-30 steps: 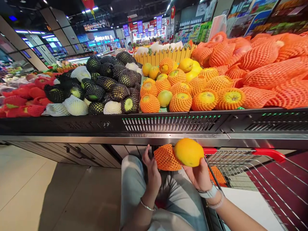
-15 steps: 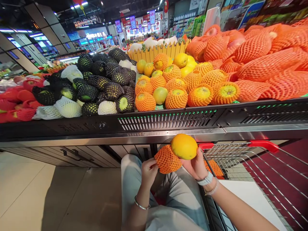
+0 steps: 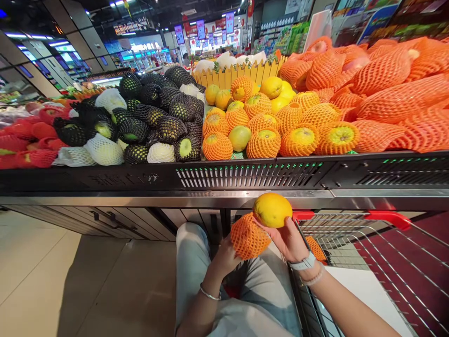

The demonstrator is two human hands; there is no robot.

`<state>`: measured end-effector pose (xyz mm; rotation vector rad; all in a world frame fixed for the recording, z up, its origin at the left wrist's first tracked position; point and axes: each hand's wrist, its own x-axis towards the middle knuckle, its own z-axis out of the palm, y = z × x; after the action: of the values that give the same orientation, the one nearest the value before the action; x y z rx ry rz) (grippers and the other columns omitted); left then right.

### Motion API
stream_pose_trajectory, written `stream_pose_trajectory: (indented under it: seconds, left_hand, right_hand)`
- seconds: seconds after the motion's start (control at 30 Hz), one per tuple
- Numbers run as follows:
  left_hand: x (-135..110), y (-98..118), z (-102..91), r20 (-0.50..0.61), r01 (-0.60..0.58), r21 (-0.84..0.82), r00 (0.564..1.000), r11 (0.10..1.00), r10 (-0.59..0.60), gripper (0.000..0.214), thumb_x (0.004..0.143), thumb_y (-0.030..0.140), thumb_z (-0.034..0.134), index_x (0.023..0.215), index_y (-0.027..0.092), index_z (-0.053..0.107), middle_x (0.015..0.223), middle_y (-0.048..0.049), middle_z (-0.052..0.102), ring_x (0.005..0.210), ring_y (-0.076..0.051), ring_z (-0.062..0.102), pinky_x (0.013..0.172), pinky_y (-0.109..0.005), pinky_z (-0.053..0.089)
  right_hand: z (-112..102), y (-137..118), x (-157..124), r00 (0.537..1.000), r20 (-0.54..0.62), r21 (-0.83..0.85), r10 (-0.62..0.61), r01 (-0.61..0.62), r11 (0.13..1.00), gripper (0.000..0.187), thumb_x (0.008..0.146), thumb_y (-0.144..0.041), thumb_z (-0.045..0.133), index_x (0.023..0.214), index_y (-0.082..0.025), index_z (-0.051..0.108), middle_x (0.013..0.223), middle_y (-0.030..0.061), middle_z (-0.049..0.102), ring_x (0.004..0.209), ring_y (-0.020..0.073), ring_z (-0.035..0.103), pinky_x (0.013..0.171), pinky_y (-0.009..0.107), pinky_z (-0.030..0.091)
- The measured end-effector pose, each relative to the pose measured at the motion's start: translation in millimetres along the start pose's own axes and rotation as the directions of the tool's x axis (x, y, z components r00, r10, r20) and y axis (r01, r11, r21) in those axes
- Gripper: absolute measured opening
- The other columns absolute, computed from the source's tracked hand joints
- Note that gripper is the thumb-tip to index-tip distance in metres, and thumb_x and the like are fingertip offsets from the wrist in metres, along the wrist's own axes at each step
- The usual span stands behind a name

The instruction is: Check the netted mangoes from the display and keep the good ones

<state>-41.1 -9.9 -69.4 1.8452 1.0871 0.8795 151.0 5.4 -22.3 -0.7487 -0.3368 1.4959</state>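
My right hand (image 3: 289, 241) holds a bare yellow-orange fruit (image 3: 272, 210) in front of me, fingers curled under it. My left hand (image 3: 226, 256) grips an orange foam net sleeve (image 3: 248, 236) that touches the fruit's lower left side. Both hands hover over my lap in grey trousers, just below the steel edge of the fruit counter (image 3: 224, 199).
A wire shopping cart (image 3: 368, 262) with a red handle stands at my right, with another orange net (image 3: 315, 248) inside. The counter above carries netted orange fruit (image 3: 264, 142), black-netted fruit (image 3: 168, 128), white-netted ones and red ones. Tiled floor lies to the left.
My left hand, open beside the net a second ago, has closed on it and pulled it lower under the fruit. The fruit has turned a little in my right hand.
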Motion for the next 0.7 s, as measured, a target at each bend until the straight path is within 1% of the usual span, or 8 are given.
stream_pose_trajectory:
  seconds: [0.07,0.13,0.2,0.3,0.4,0.47,0.57,0.7]
  left_hand:
    - [0.9,3.3,-1.4,0.077,-0.066,0.095,0.995,0.993,0.059,0.036,0.072,0.014,0.058,0.104,0.022,0.071,0.112,-0.0124,0.067,0.113,-0.03,0.057,0.104,-0.046,0.042]
    - [2.2,6.6,-0.2,0.101,-0.1,0.156,0.991,0.983,0.085,0.038,0.074,0.013,0.056,0.109,0.022,0.07,0.117,-0.0129,0.065,0.117,-0.031,0.055,0.106,-0.049,0.039]
    - [3.0,7.8,2.7,0.063,-0.132,0.176,0.99,0.976,0.122,0.04,0.078,0.013,0.053,0.114,0.022,0.068,0.122,-0.0129,0.063,0.122,-0.03,0.053,0.107,-0.049,0.038]
    - [3.2,5.7,6.7,-0.029,-0.196,0.167,0.979,0.966,0.203,0.041,0.082,0.013,0.051,0.119,0.023,0.065,0.125,-0.0119,0.061,0.124,-0.029,0.051,0.108,-0.047,0.038]
    - [3.9,2.8,9.2,-0.071,-0.187,0.209,0.976,0.96,0.206,0.043,0.081,0.014,0.055,0.122,0.024,0.064,0.127,-0.0118,0.06,0.125,-0.029,0.05,0.108,-0.046,0.038]
    - [5.1,2.0,11.1,-0.065,-0.158,0.246,0.982,0.956,0.179,0.048,0.081,0.014,0.056,0.128,0.023,0.059,0.132,-0.0127,0.056,0.129,-0.029,0.046,0.11,-0.046,0.037]
    - [7.1,1.3,14.5,-0.056,-0.136,0.247,0.986,0.959,0.154,0.057,0.079,0.011,0.055,0.135,0.02,0.052,0.14,-0.0147,0.048,0.134,-0.03,0.041,0.112,-0.046,0.034]
    - [10.0,-2.0,16.0,-0.127,-0.104,0.246,0.982,0.964,0.138,0.055,0.079,0.013,0.054,0.134,0.015,0.051,0.136,-0.0158,0.052,0.131,-0.029,0.045,0.11,-0.045,0.038]
  right_hand:
    - [-0.4,2.1,1.9,0.999,-0.033,-0.004,-0.009,0.009,1.0,0.073,0.059,-0.055,0.077,0.124,-0.03,0.054,0.129,0.0052,0.058,0.118,0.0282,0.057,0.098,0.051,0.051]
    - [-1.8,5.7,2.9,0.997,-0.063,-0.025,-0.038,0.037,0.999,0.07,0.062,-0.053,0.076,0.125,-0.032,0.053,0.131,0.0032,0.056,0.118,0.025,0.057,0.095,0.043,0.054]
    - [-3.1,9.3,2.6,0.995,-0.062,-0.059,-0.079,0.076,0.995,0.067,0.065,-0.05,0.075,0.125,-0.034,0.051,0.13,0.0009,0.056,0.114,0.0215,0.058,0.09,0.036,0.056]
    - [-3.5,12.3,0.7,0.994,-0.021,-0.128,-0.105,0.102,0.986,0.061,0.07,-0.047,0.072,0.126,-0.037,0.049,0.127,-0.001,0.057,0.107,0.0174,0.06,0.082,0.027,0.057]
    - [-3.8,13.8,-0.4,0.992,0.031,-0.239,-0.121,0.125,0.963,0.062,0.074,-0.044,0.07,0.13,-0.038,0.044,0.131,-0.0018,0.053,0.107,0.0146,0.058,0.081,0.021,0.054]
    - [-5.4,15.4,-0.1,0.989,0.058,-0.318,-0.14,0.151,0.936,0.065,0.076,-0.041,0.069,0.134,-0.038,0.04,0.135,-0.0023,0.05,0.11,0.0137,0.056,0.086,0.02,0.052]
    - [-10.1,19.0,1.1,0.985,0.092,-0.411,-0.143,0.168,0.896,0.066,0.078,-0.042,0.066,0.138,-0.037,0.036,0.139,-0.0013,0.046,0.112,0.0151,0.055,0.094,0.025,0.05]
    - [-17.5,22.2,1.7,0.967,0.158,-0.567,-0.199,0.254,0.783,0.07,0.078,-0.048,0.063,0.139,-0.027,0.036,0.137,0.0064,0.047,0.119,0.0213,0.051,0.103,0.035,0.045]
